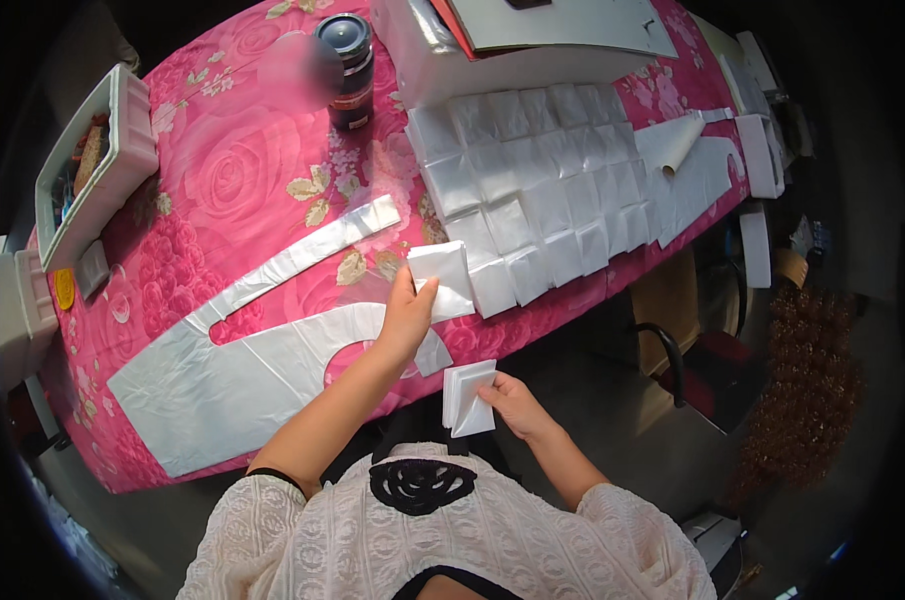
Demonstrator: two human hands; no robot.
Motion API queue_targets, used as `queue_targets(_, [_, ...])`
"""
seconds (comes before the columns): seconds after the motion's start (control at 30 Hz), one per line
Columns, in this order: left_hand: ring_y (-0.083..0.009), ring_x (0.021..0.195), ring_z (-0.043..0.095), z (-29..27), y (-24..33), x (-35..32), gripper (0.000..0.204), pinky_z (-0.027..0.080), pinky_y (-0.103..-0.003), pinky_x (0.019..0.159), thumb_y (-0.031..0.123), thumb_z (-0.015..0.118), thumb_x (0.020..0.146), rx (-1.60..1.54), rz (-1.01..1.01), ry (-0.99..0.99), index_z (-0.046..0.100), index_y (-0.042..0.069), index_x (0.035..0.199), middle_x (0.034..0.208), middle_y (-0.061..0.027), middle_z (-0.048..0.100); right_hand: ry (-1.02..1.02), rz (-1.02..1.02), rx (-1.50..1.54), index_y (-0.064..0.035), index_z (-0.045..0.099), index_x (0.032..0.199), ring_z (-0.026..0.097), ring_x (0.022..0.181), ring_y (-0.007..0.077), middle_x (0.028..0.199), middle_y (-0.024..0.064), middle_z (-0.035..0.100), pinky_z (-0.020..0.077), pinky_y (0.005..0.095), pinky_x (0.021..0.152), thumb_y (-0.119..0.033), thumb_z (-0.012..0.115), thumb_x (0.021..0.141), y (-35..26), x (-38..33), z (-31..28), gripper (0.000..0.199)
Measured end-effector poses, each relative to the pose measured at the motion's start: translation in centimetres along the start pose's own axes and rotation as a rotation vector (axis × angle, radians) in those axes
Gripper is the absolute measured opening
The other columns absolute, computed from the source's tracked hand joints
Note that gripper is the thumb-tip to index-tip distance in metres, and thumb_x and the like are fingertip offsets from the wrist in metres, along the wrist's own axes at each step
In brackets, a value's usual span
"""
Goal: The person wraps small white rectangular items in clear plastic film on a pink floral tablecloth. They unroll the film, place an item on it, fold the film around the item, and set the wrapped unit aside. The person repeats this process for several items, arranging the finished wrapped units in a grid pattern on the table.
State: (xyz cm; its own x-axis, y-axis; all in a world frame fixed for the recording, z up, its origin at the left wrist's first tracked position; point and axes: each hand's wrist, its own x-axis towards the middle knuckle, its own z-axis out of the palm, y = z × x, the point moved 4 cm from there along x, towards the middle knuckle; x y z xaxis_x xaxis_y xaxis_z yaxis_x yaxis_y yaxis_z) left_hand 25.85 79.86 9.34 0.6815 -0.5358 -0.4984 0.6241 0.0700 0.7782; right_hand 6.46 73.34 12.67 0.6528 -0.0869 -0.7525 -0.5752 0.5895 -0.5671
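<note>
My left hand (408, 312) pinches a folded white square packet (442, 272) just above the pink tablecloth, beside the rows of similar packets. In front of my body, my right hand (515, 402) grips a small stack of folded white packets (466, 398) on edge, apart from the table. Several rows of flat, shiny white packets (552, 205) lie overlapping in the middle of the table. Under and left of my left forearm is a flat white plastic sheet (242, 385) with a long strap and curved cut-outs, partly hidden by the arm.
A floral pink tablecloth (232, 170) covers the table. A dark lidded jar (348, 75) and a white box (512, 75) stand at the far side. At left is a white bin (122, 130) of small items. Another white sheet (697, 180) lies at right, near a chair (707, 370).
</note>
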Motion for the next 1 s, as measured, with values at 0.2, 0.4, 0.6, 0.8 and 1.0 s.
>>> queue_targets(0.2, [-0.024,0.093,0.052,9.5,-3.3,5.8,0.031,0.04,-0.033,0.079,0.016,0.049,0.082,0.353,-0.017,0.157,0.043,-0.004,0.105,0.1,-0.018,0.053,0.042,-0.067,0.125,-0.0002,0.052,0.107,0.054,0.09,0.0114,0.099,0.0049,0.058,0.0419,0.0267,0.083,-0.013,0.052,0.086,1.3,-3.3,-5.9,0.024])
queue_targets(0.4, [-0.0316,0.105,0.048,11.7,-5.3,9.9,0.046,0.038,-0.034,0.086,0.015,0.049,0.082,0.401,-0.034,0.329,0.034,-0.01,0.118,0.113,-0.0248,0.047,0.048,-0.083,0.231,0.0,0.052,0.107,0.054,0.091,0.0128,0.1,0.0056,0.058,0.0411,0.0275,0.084,-0.011,0.052,0.086,1.9,-4.6,-9.1,0.023])
queue_targets(0.6, [-0.0312,0.112,0.041,13.1,-4.9,10.6,0.05,0.035,-0.035,0.091,0.015,0.051,0.081,0.374,-0.108,0.358,0.032,-0.01,0.12,0.121,-0.0241,0.039,0.016,-0.096,0.269,0.0002,0.052,0.107,0.053,0.092,0.0134,0.101,0.006,0.058,0.04,0.0281,0.086,-0.01,0.052,0.085,2.7,-5.0,-10.9,0.024])
queue_targets(0.8, [-0.0298,0.125,0.023,13.7,-2.3,6.8,0.056,0.023,-0.036,0.101,0.021,0.047,0.083,0.579,0.044,0.397,0.026,-0.005,0.127,0.133,-0.0205,0.022,-0.003,-0.097,0.217,0.0003,0.053,0.106,0.053,0.091,0.012,0.099,0.0047,0.058,0.0407,0.0265,0.084,-0.009,0.052,0.085,1.6,-3.9,-11.2,0.022])
queue_targets(1.0, [-0.0223,0.115,0.038,11.2,-2.3,-3.8,0.048,0.028,-0.033,0.097,0.024,0.043,0.088,0.109,0.187,-0.085,0.029,-0.001,0.127,0.122,-0.0148,0.042,-0.004,-0.197,0.205,0.0014,0.053,0.104,0.054,0.088,0.0113,0.098,0.0057,0.058,0.0414,0.0249,0.082,-0.01,0.053,0.085,-4.6,0.7,-9.2,0.022])
